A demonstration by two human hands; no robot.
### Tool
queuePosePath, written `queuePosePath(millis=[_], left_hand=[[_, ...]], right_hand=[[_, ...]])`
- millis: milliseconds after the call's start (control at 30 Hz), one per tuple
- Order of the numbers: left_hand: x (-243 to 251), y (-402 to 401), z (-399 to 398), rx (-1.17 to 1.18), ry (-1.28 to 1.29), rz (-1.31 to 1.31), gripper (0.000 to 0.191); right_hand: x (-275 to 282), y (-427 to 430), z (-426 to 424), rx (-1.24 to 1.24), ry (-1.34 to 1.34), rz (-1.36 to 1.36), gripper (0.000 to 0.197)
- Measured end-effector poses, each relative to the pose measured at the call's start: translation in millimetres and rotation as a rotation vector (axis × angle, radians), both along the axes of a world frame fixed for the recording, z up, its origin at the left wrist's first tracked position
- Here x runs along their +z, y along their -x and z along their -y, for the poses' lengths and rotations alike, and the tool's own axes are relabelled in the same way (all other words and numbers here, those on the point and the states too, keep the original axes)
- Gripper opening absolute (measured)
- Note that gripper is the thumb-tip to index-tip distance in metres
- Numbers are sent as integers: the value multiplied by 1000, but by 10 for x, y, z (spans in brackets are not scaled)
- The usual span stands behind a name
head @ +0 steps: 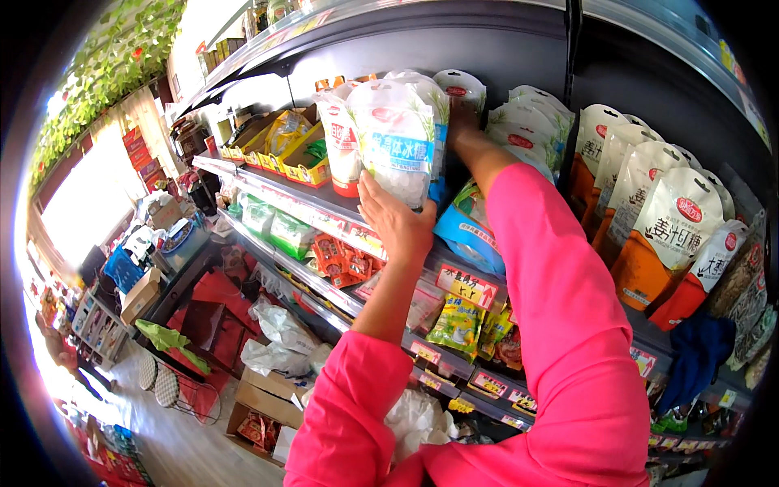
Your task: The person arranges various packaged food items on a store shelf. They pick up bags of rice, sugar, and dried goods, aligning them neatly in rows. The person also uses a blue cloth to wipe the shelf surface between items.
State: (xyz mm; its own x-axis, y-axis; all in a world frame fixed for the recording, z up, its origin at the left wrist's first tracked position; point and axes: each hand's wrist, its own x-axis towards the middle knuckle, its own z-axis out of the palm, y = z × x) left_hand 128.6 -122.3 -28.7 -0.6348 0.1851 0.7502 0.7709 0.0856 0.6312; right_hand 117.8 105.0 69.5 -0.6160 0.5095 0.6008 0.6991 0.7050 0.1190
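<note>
My left hand (395, 222) cups the lower front of a white stand-up pouch of rock sugar (392, 122), which has a blue band and visible crystals. Its fingers lie along the pouch's left side, with the thumb at the lower right corner. Beyond it, my right hand (464, 125) reaches deep into the shelf, between this pouch group and another row of similar white pouches (526, 119). Shadow and the pouches hide most of its fingers, so its grip is unclear. A white and red pouch (341, 143) stands just left of the rock sugar.
Below my right forearm, a blue-edged package (468, 228) rests at the shelf front. Orange and white pouches (663, 225) stand to the right. Yellow display boxes (304, 161) are on the left. Lower shelves hold bagged goods (456, 322); an open cardboard box (265, 408) sits on the floor.
</note>
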Motion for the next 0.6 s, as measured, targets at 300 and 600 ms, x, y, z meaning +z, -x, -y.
queuePosePath(millis=[300, 600], left_hand=[[69, -113, -69, -53, -9, 9, 102], [51, -100, -100, -45, 10, -4, 103]], right_hand=[[648, -748, -100, 1133, 1494, -643, 48], [634, -446, -128, 457, 328, -210, 36]])
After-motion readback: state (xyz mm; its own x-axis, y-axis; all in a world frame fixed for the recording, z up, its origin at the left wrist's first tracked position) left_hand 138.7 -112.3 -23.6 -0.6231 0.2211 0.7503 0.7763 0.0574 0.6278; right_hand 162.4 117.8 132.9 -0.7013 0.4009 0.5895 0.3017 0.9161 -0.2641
